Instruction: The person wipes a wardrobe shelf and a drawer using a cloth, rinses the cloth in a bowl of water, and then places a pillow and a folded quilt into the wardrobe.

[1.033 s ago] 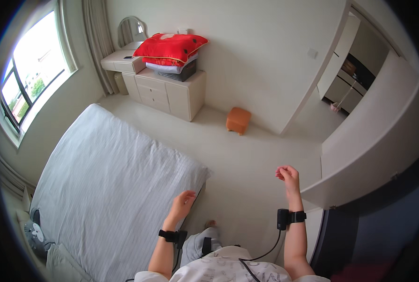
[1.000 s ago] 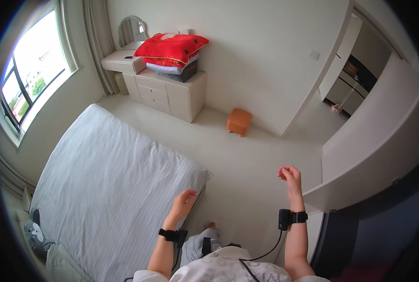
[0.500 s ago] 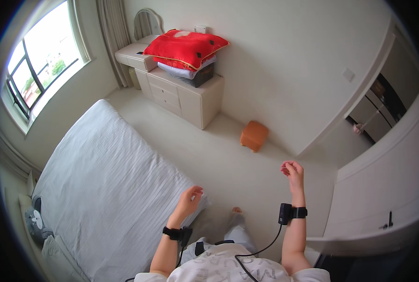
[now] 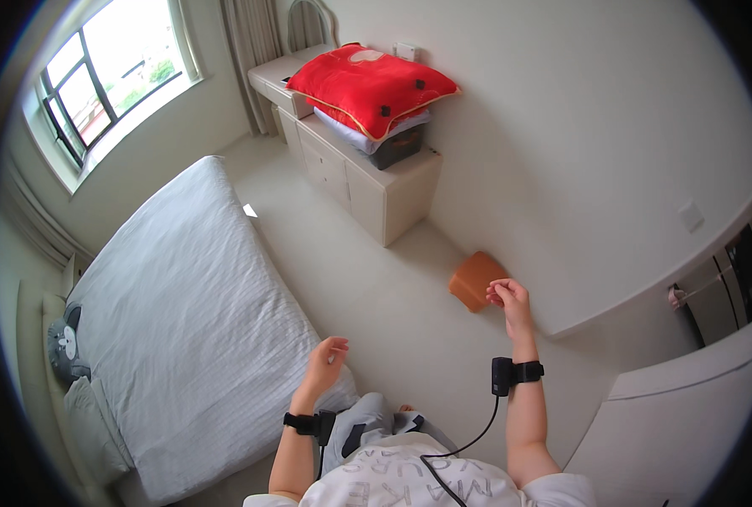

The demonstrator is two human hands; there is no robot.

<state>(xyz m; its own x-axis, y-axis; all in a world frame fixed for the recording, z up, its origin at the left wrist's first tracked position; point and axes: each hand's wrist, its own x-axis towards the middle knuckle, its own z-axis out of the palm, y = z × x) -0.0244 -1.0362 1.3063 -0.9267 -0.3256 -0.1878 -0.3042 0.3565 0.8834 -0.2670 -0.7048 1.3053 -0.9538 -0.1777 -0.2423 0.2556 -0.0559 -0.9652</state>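
Observation:
My left hand point(image 4: 323, 365) hangs over the near right edge of the bed, fingers loosely bent and apart, with nothing I can make out in it. Nearest to it is the pale striped bed cover point(image 4: 198, 313). My right hand point(image 4: 513, 302) is held out ahead at chest width, its fingers also loosely curled with no thing seen between them. Behind that hand, on the floor, an orange-brown stool point(image 4: 470, 279) is partly covered from view by the fingertips. Both wrists wear black straps with small boxes and cables.
A cream dresser point(image 4: 367, 198) stands against the far wall, bearing a dark storage box point(image 4: 399, 150), folded bedding and a red pillow point(image 4: 371, 84). A window point(image 4: 110, 76) is at the far left. At the right are a doorway and a white door point(image 4: 671, 431). A grey plush toy point(image 4: 67, 346) lies by the headboard.
My view has turned rightward and moved forward, so the dresser and stool sit differently in it. My right hand now overlaps the stool. A foot that showed has mostly gone behind my leg.

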